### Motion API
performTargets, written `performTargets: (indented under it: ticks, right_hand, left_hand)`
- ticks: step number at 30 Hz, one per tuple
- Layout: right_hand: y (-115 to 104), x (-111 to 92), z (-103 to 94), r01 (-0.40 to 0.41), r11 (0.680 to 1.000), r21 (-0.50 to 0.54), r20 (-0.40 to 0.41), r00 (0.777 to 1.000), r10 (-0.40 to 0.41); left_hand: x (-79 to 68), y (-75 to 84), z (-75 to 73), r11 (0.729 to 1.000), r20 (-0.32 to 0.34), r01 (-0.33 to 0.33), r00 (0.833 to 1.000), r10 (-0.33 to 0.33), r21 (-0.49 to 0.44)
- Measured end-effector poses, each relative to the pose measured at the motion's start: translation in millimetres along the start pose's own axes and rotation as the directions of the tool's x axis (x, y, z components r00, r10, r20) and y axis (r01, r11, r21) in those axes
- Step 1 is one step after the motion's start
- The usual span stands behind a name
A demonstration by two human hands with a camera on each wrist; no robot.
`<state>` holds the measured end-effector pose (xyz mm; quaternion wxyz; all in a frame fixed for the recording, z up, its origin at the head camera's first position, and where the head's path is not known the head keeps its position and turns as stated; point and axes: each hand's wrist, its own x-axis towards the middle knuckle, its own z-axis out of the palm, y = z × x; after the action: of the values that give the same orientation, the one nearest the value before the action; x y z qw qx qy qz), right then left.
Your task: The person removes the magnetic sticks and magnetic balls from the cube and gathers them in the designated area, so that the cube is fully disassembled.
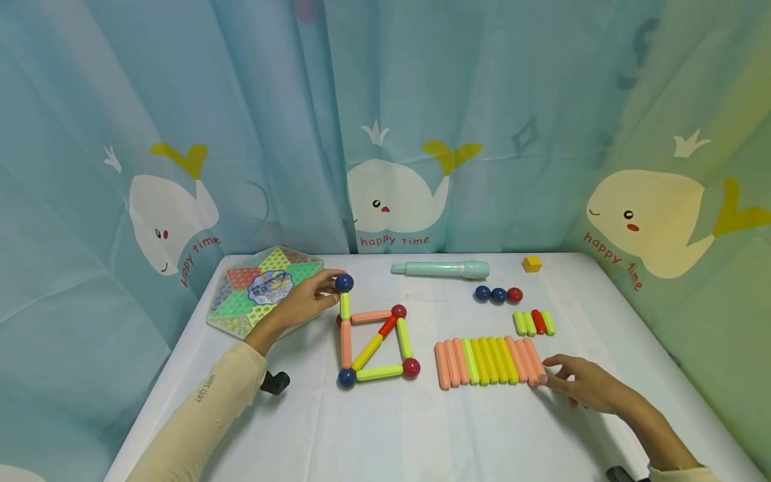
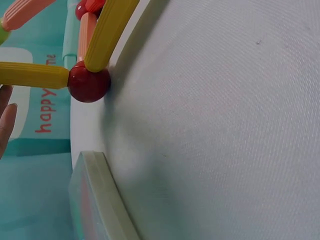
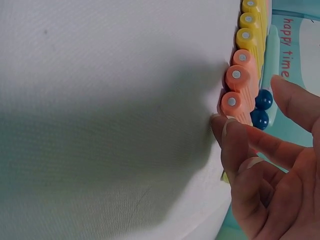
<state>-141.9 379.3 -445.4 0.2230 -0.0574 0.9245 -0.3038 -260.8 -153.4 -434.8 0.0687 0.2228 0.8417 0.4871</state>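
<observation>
Topping upright rod [image 1: 345, 306], blue ball [image 1: 344, 283] is pinched by left grip [image 1: 305, 299]; end pink rod [image 1: 533, 360], lying fore-and-aft, is touched from right by unclenched right grip [image 1: 587, 383]

On white bench [image 1: 367, 435]: patterned box [image 1: 259, 288], far left; ball-and-rod frame [image 1: 369, 351], centre; rod row [image 1: 484, 361], right; yellow cube [image 1: 533, 264], far right.

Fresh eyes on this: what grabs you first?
Likely the ball-and-stick frame, central in the head view, its raised blue ball pinched by the left hand. Then the bright row of sticks to its right, the right hand touching its right end. Behind, the whale-print curtain.
</observation>
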Motion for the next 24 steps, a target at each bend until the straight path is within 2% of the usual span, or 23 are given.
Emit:
performTargets:
  ticks: [8,15,19,24]
  right_hand:
    - [-2.1,1.6,-0.9,-0.046,0.999,-0.009,0.008,0.999,0.046]
    - [-12.0,-2.4,-7.8,0.015,0.998,-0.058,-0.055,0.998,-0.018]
    - [-46.2,3.4,-10.8,0.112,0.988,-0.103,-0.115,0.986,-0.123]
    - [-124.7,28.1,-10.2,0.262,0.954,-0.146,-0.136,0.95,-0.282]
  left_hand:
    - [-0.3,-2.4,2.6,0.999,0.015,0.011,1.0,-0.011,0.041]
    - [1.6,-4.7,4.9,0.998,0.04,-0.008,0.999,0.006,0.061]
    - [4.8,-8.3,6.6,0.994,0.033,-0.033,0.999,0.029,0.104]
    - [6.7,-12.8,7.8,0.992,0.026,-0.039,0.999,0.036,0.124]
